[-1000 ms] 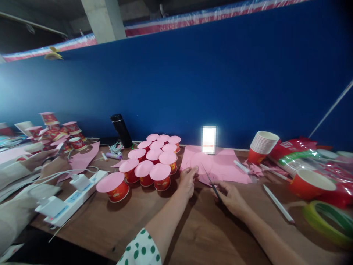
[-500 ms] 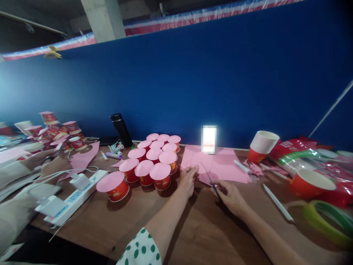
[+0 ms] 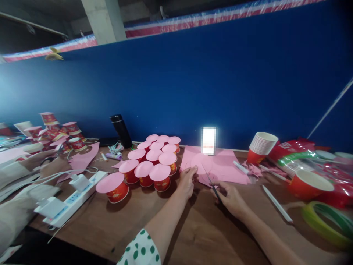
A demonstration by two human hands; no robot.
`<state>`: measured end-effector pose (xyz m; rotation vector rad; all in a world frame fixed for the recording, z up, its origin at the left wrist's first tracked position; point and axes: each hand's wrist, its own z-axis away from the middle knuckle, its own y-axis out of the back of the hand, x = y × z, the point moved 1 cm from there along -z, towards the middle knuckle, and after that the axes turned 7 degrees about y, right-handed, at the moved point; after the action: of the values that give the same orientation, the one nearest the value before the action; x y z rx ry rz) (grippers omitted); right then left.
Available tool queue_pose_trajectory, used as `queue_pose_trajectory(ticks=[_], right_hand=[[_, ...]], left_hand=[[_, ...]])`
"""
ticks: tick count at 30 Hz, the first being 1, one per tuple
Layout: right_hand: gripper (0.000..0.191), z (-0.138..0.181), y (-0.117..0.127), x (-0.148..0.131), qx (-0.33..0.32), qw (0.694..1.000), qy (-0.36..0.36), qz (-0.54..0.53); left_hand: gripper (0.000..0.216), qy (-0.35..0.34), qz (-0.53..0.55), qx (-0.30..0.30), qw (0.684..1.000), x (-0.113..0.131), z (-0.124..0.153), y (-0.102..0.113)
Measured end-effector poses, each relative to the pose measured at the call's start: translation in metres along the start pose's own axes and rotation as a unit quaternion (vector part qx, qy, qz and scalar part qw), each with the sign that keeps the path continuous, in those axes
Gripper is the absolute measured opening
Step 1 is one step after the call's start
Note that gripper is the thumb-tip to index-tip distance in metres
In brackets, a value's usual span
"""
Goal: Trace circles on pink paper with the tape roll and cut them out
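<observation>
My left hand (image 3: 188, 180) pinches the near left edge of a piece of pink paper (image 3: 200, 163) that bears a round outline. My right hand (image 3: 230, 197) is closed round the dark handles of a pair of scissors (image 3: 211, 183), whose thin blades point away from me and to the left, at the paper. More pink paper (image 3: 228, 167) lies flat beneath, in front of a bright, blurred-out screen (image 3: 209, 140). Left of my left hand stand several red paper cups (image 3: 162, 183), each with a pink paper disc (image 3: 159, 172) on top.
A white power strip (image 3: 68, 202) and a black flask (image 3: 121, 130) are on the left. A co-worker's hands (image 3: 52, 165) work there beside stacked cups (image 3: 52, 132). On the right lie a white pen (image 3: 277, 204), a cup stack (image 3: 260, 147), an orange cup (image 3: 310, 186) and green tape (image 3: 325, 224).
Both my hands stay almost in place, with the left still on the paper and the right still on the scissors. The view has shifted very slightly.
</observation>
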<state>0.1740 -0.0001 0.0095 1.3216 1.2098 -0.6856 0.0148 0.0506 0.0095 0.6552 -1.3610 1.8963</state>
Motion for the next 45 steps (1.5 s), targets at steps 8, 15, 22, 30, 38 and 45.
queue_pose_trajectory(ticks=[8, 15, 22, 30, 38, 45], right_hand=[[0.034, 0.0, 0.001, -0.001, -0.003, 1.0, -0.008, -0.006], [0.034, 0.0, 0.0, -0.001, -0.011, 1.0, -0.009, -0.022], [0.038, -0.001, 0.002, -0.001, -0.022, 1.0, -0.005, -0.014], [0.037, -0.005, 0.027, 0.002, -0.018, 1.0, -0.012, -0.018], [0.033, -0.012, 0.052, 0.014, 0.165, 0.928, -0.005, 0.334], [0.044, -0.014, 0.059, 0.021, 0.193, 0.883, -0.006, 0.429]], left_hand=[[0.036, -0.004, 0.001, 0.001, 1.0, -0.001, -0.002, 0.001], [0.037, -0.003, 0.004, 0.003, 1.0, 0.0, -0.002, 0.001], [0.037, -0.004, 0.015, 0.012, 1.0, 0.001, -0.002, 0.0], [0.032, 0.009, 0.031, 0.023, 0.999, 0.005, -0.002, 0.001], [0.03, 0.023, 0.036, 0.017, 0.999, 0.004, -0.002, 0.001], [0.029, 0.026, 0.02, 0.0, 0.999, 0.002, -0.003, 0.001]])
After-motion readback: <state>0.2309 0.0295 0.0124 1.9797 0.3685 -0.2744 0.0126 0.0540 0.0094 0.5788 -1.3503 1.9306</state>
